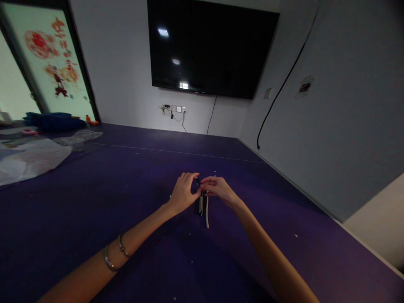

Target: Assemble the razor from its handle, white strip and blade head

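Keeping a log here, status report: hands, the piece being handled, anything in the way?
Left hand holding small dark piece; right hand fingers at it, grip unclear. Pale strip just below in view. White sheet off left, clear of hands.

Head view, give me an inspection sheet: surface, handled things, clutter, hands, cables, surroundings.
Surface: purple, scattered pale specks.
Handled things: small dark piece; pale strip and two-tone piece below it.
Clutter: white sheet, clear plastic, dark blue bundle, far left.
Hands: left hand and right hand meet at the small dark piece; grips unclear.
Cables: black cable on right wall; thin cable below screen.
Surroundings: wall-mounted screen, decorated door.
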Demonstrator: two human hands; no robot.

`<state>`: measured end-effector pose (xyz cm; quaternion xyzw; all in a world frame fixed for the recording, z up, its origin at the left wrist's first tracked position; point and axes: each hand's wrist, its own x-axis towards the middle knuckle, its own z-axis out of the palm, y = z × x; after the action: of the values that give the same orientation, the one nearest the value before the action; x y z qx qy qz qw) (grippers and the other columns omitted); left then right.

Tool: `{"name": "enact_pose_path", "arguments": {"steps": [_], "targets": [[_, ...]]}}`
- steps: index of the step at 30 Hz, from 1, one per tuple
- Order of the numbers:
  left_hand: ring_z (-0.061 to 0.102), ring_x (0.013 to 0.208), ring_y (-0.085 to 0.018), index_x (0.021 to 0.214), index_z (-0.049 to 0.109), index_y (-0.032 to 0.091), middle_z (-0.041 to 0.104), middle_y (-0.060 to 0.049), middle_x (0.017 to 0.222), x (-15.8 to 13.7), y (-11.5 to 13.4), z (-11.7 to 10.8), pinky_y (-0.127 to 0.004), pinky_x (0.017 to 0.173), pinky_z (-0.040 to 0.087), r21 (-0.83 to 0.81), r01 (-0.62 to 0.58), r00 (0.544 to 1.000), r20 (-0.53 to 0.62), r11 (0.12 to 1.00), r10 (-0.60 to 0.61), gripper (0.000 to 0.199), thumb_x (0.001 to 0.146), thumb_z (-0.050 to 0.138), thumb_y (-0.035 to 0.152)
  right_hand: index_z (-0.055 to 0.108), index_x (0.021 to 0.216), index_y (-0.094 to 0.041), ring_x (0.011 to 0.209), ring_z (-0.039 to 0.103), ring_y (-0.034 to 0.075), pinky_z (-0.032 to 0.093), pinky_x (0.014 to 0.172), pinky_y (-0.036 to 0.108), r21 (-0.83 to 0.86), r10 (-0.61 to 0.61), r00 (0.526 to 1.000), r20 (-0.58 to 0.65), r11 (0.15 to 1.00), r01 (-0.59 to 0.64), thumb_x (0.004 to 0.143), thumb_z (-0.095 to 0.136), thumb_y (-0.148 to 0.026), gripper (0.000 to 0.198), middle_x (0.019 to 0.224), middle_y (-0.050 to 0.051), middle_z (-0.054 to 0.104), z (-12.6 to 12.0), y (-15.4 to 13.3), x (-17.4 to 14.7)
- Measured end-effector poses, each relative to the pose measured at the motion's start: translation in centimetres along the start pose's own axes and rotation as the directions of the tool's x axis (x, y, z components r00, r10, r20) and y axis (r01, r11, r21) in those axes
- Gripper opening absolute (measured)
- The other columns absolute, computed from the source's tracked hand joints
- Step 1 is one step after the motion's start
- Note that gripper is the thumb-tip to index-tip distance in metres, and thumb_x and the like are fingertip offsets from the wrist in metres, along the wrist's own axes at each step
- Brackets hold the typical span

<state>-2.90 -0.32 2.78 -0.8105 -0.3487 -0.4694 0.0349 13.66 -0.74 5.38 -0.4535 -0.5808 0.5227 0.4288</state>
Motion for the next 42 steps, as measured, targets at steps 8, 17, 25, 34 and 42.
{"name": "enact_pose_path", "arguments": {"steps": [8,17,25,34,42], "targets": [[0.051,0.096,-0.021,0.121,0.046,0.019,0.058,-0.006,0.099,0.2,-0.2,0.0,-0.04,0.085,0.043,-0.09,0.046,0.999,0.013,0.995,-0.045,0.047,0.077,0.06,0.019,0.067,0.077,-0.014,0.06,0.061,0.01,0.05,0.055,0.022,-0.077,-0.075,0.996,-0.047,0.994,0.072,0.061,0.069,-0.022,0.018,0.066,0.001,0.065,-0.8,0.3,0.6],[0.052,0.085,-0.018,0.092,0.066,0.021,0.06,-0.004,0.083,0.5,-0.1,-0.3,-0.035,0.077,0.046,-0.17,0.114,0.992,0.076,0.979,-0.102,0.015,0.08,0.057,0.018,0.071,0.077,-0.013,0.061,0.059,0.012,0.052,0.057,0.024,-0.222,-0.193,0.979,-0.063,0.959,0.175,0.063,0.068,-0.031,0.023,0.07,0.004,0.068,-2.4,-0.1,0.8],[0.052,0.085,-0.016,0.09,0.066,0.02,0.06,-0.003,0.082,0.4,-0.6,0.0,-0.033,0.076,0.046,-0.186,0.093,0.995,0.061,0.978,-0.083,0.014,0.08,0.057,0.017,0.072,0.076,-0.012,0.055,0.056,0.009,0.048,0.053,0.022,-0.273,-0.182,0.983,-0.023,0.947,0.169,0.062,0.068,-0.029,0.022,0.064,0.002,0.065,-2.9,-0.4,0.4],[0.053,0.083,-0.017,0.088,0.066,0.019,0.06,-0.004,0.081,0.4,-0.6,0.2,-0.033,0.075,0.046,-0.181,0.098,0.993,0.084,0.979,-0.084,0.014,0.08,0.055,0.015,0.072,0.076,-0.012,0.053,0.056,0.009,0.047,0.052,0.021,-0.297,-0.162,0.987,-0.01,0.943,0.152,0.062,0.068,-0.029,0.022,0.062,0.002,0.065,-3.2,-0.1,0.7],[0.051,0.097,-0.019,0.119,0.049,0.021,0.059,-0.004,0.098,1.3,-1.5,1.6,-0.04,0.088,0.042,-0.126,0.119,0.987,0.12,0.985,-0.104,0.045,0.076,0.06,0.02,0.071,0.074,-0.013,0.056,0.058,0.01,0.051,0.057,0.023,-0.273,-0.135,0.986,-0.102,0.956,0.103,0.061,0.068,-0.027,0.019,0.064,0.001,0.066,-5.1,0.5,2.0]]}}
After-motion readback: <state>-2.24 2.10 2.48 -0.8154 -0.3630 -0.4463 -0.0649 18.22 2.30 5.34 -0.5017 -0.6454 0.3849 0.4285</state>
